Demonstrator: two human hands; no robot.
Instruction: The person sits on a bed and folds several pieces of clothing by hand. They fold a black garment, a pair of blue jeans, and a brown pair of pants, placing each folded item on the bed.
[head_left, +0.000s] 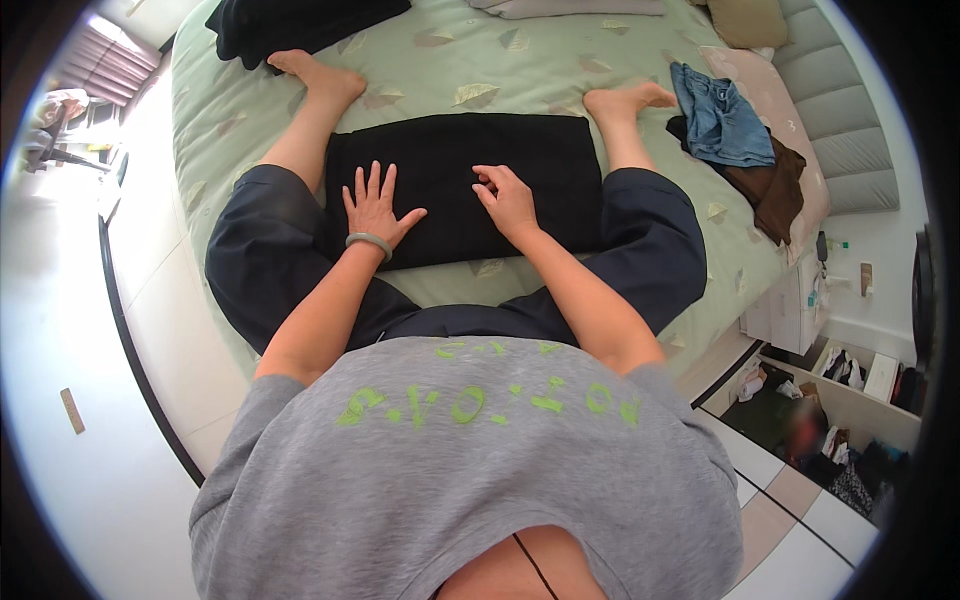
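A piece of black cloth, folded into a flat rectangle, lies on the bed between my spread legs. It looks like a garment, but its kind cannot be told. My left hand rests palm down on its left part, fingers spread, with a pale bangle at the wrist. Over the right half of the cloth is my right hand, its fingers loosely curled and nothing seen in them. Whether its fingertips touch the fabric is hard to tell.
A green leaf-patterned sheet covers the bed. Dark clothing lies by my left foot. Denim shorts rest on a brown garment near a pink pillow. Light folded cloth sits at the far edge. A grey padded headboard stands right.
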